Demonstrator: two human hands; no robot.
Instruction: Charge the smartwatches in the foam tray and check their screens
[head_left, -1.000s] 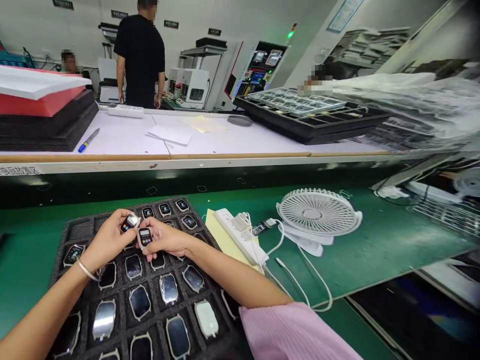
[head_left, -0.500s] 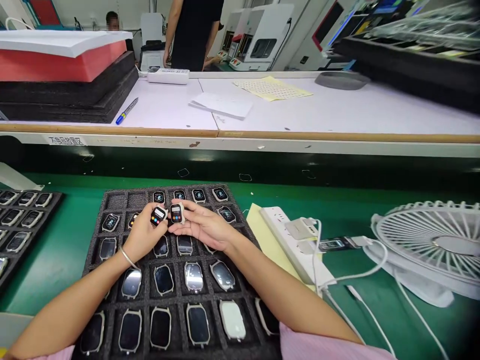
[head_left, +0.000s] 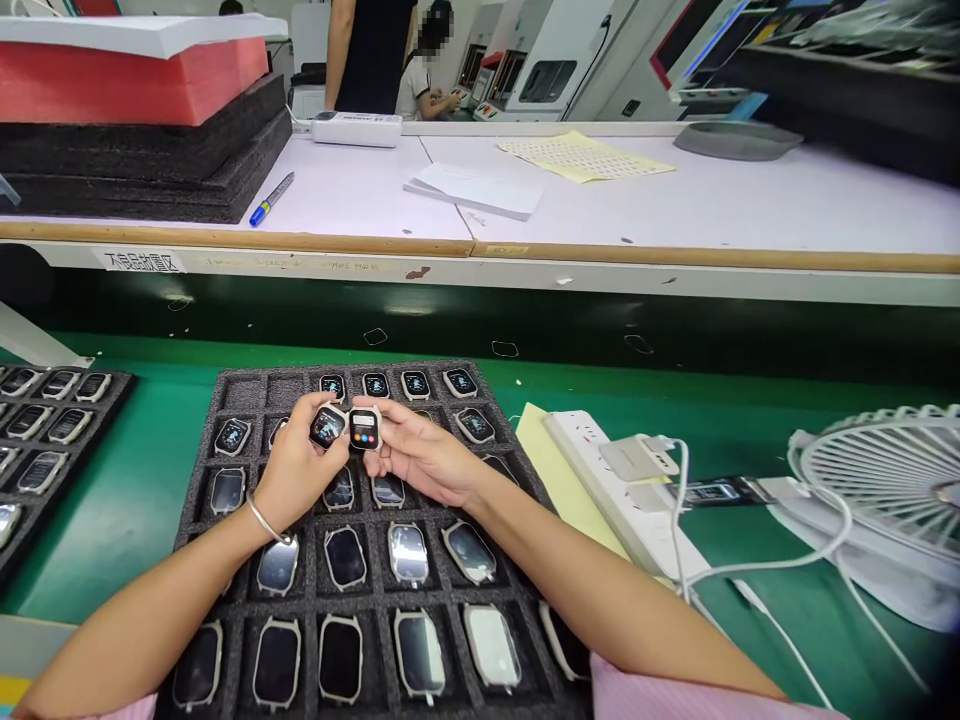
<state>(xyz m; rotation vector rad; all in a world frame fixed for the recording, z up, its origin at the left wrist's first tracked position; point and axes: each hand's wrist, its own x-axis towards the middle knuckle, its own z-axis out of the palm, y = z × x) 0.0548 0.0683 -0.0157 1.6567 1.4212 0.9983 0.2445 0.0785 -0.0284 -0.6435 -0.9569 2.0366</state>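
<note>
My left hand (head_left: 304,465), with a bangle at the wrist, grips a strapless smartwatch (head_left: 328,426) whose lit screen shows a dark watch face. Close beside it, my right hand (head_left: 424,455) holds a second smartwatch (head_left: 365,428), its screen lit with a white box and coloured dots. Both are held above a black foam tray (head_left: 375,598) with rows of compartments. More watch cases lie in it: some in the far rows have lit screens, while nearer ones such as this watch case (head_left: 340,658) are dark. My hands and forearms hide some compartments.
Right of the tray are a yellow sheet (head_left: 559,480), a white power strip (head_left: 600,480) with cables, and a white fan (head_left: 885,490). Another watch tray (head_left: 75,455) sits at left. Behind runs a raised shelf (head_left: 600,215) with foam stacks, papers and a pen; people are beyond.
The screen of the watch in my left hand has gone from a white box with coloured dots to a dark watch face. The whole view has shifted slightly.
</note>
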